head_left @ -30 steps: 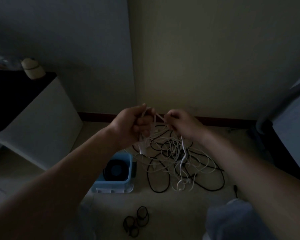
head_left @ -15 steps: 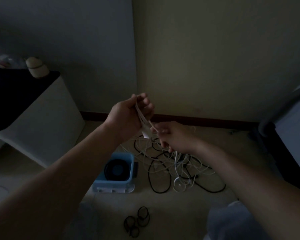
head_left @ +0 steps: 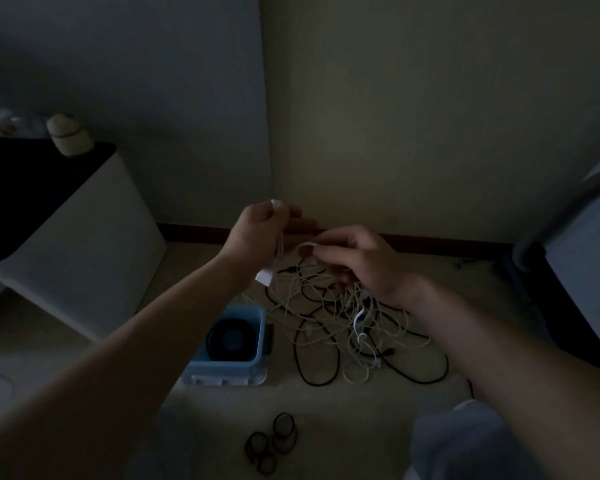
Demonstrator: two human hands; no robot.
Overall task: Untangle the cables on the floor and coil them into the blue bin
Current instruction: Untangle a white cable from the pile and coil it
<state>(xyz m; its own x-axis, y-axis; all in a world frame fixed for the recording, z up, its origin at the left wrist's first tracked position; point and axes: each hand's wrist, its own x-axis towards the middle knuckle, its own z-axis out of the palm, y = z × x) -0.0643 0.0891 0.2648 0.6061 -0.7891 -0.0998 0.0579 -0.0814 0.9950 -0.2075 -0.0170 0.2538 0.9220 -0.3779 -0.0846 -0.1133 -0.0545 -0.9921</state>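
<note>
A tangle of white and black cables (head_left: 347, 323) lies on the floor by the wall. My left hand (head_left: 257, 233) is raised above it and grips loops of a white cable, with a white plug (head_left: 264, 276) hanging below the fist. My right hand (head_left: 357, 261) pinches a strand of the same white cable between thumb and fingers, just right of the left hand. The blue bin (head_left: 231, 367) stands on the floor left of the tangle, with a coiled black cable (head_left: 231, 338) inside it.
A white cabinet (head_left: 84, 244) with a dark top stands at the left, a pale object (head_left: 69, 135) on it. Small black cable ties (head_left: 272, 443) lie on the floor near me. Dark furniture (head_left: 568, 271) fills the right side. My knee (head_left: 465, 441) shows at bottom right.
My left hand has risen slightly with the white cable and its plug now hangs below it. My right hand has moved up and right, pinching a new stretch of the strand.
</note>
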